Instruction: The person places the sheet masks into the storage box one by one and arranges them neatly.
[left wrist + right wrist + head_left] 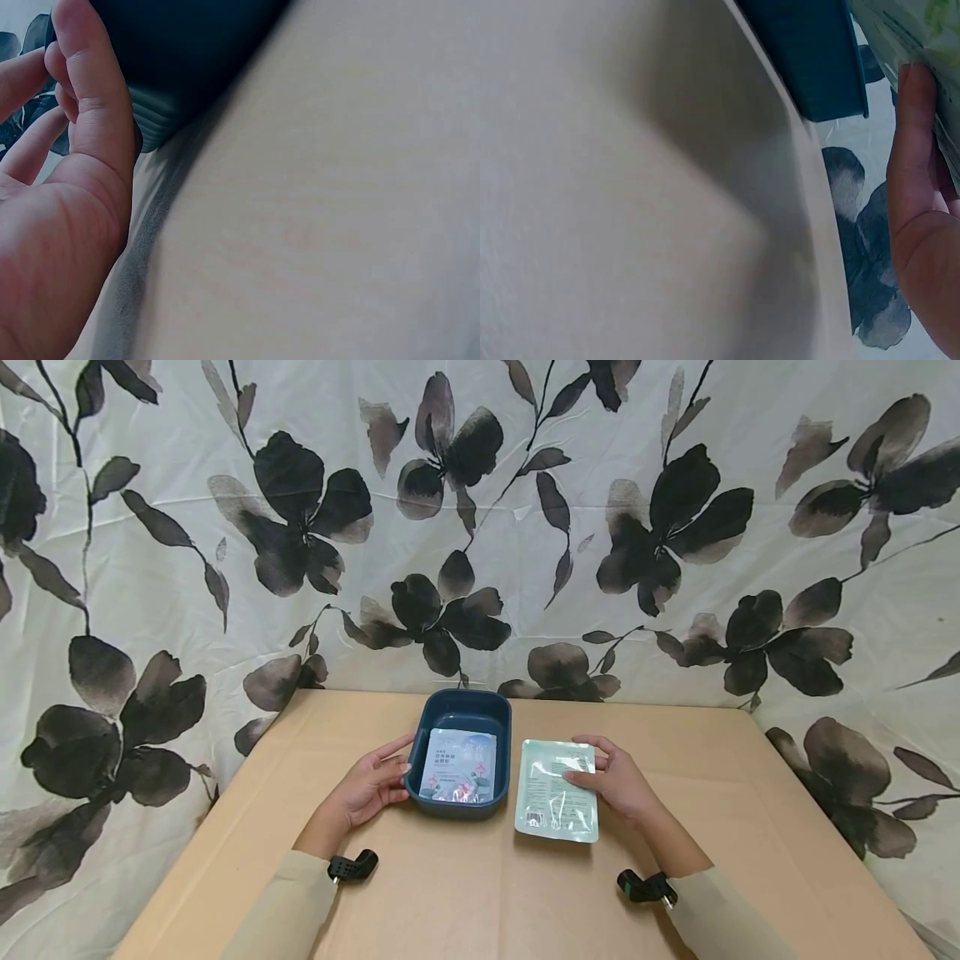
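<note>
A dark blue plastic bin stands on the table, with a pale blue and pink sheet mask packet lying inside it. My left hand touches the bin's left side, its fingers and thumb lightly bent along the wall. In the left wrist view, the thumb lies against the bin's dark side. Right of the bin, my right hand pinches a light green sheet mask packet, thumb on top and other fingers partly hidden beneath. Its printed side with a barcode faces up, and a shadow falls under it.
The tan table ends just behind the bin. Behind it hangs a white cloth with dark flowers, which also spreads along both sides. A black camera sits on each wrist, over beige sleeves.
</note>
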`<state>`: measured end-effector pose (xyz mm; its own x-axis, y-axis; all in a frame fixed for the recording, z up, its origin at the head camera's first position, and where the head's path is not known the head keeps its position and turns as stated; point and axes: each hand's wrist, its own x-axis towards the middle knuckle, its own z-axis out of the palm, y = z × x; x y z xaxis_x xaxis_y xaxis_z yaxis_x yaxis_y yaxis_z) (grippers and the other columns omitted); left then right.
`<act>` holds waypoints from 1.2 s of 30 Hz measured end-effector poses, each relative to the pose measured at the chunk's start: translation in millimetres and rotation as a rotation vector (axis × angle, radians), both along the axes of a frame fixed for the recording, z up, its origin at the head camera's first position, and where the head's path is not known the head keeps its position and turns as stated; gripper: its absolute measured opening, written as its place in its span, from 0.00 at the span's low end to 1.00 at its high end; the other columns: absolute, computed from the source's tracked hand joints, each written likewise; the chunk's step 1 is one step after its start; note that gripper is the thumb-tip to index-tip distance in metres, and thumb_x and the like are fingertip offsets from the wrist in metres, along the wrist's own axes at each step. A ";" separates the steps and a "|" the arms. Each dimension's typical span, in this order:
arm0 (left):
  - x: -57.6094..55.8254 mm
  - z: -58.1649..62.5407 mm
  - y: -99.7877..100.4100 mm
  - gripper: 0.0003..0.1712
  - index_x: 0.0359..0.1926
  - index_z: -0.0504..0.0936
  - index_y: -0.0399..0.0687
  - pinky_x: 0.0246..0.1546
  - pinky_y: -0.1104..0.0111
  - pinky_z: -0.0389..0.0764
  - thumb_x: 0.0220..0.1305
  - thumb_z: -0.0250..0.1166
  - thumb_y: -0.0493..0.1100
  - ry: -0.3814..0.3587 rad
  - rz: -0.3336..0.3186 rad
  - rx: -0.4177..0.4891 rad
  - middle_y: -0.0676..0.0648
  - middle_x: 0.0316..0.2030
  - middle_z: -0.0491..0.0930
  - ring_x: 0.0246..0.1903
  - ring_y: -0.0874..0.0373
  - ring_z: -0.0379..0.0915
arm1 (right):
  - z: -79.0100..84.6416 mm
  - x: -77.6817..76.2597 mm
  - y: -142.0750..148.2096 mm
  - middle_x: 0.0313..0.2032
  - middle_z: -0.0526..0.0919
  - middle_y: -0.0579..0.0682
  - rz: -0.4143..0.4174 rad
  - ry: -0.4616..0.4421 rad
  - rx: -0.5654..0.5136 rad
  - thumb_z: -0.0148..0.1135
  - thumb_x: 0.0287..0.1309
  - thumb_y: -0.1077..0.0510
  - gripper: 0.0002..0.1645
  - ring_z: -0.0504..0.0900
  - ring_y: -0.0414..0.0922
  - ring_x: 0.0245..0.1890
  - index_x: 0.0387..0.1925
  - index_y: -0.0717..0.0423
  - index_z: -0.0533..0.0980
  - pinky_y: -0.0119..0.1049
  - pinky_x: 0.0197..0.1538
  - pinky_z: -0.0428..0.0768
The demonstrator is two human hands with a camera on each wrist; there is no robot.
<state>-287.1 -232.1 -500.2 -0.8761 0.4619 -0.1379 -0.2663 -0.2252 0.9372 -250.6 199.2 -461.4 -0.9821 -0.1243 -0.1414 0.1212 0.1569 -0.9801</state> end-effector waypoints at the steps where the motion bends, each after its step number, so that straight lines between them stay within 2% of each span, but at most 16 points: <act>1: -0.2 0.4 0.2 0.38 0.81 0.55 0.55 0.38 0.69 0.87 0.76 0.57 0.36 0.000 0.003 -0.001 0.43 0.55 0.79 0.36 0.60 0.82 | 1.3 0.5 -0.4 0.53 0.86 0.63 0.003 0.000 -0.012 0.72 0.57 0.67 0.46 0.90 0.49 0.39 0.74 0.58 0.61 0.39 0.41 0.89; 9: -2.0 1.3 2.4 0.38 0.81 0.55 0.55 0.37 0.69 0.87 0.76 0.57 0.36 0.000 0.002 0.002 0.44 0.56 0.79 0.35 0.60 0.83 | 6.8 0.1 -4.3 0.51 0.86 0.59 0.024 -0.001 -0.075 0.73 0.58 0.67 0.46 0.91 0.50 0.39 0.73 0.58 0.61 0.42 0.42 0.89; 21: -3.6 1.9 6.7 0.38 0.81 0.55 0.55 0.37 0.69 0.87 0.76 0.57 0.35 -0.009 0.012 0.017 0.44 0.53 0.79 0.34 0.60 0.82 | 16.7 -6.8 -18.7 0.55 0.84 0.63 0.030 0.016 -0.089 0.73 0.58 0.65 0.43 0.90 0.51 0.41 0.72 0.53 0.64 0.41 0.45 0.89; 36: -3.4 -0.1 8.3 0.38 0.81 0.53 0.53 0.37 0.70 0.87 0.77 0.55 0.35 -0.003 0.019 0.025 0.45 0.54 0.79 0.35 0.60 0.81 | 14.0 -22.5 -44.3 0.56 0.84 0.64 0.065 0.046 -0.166 0.73 0.57 0.67 0.42 0.90 0.51 0.42 0.70 0.52 0.66 0.40 0.45 0.88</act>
<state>-290.5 -223.7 -500.3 -0.8843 0.4488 -0.1290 -0.2642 -0.2531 0.9307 -273.1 154.9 -447.4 -0.9763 -0.2053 -0.0689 0.0707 -0.0011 -0.9975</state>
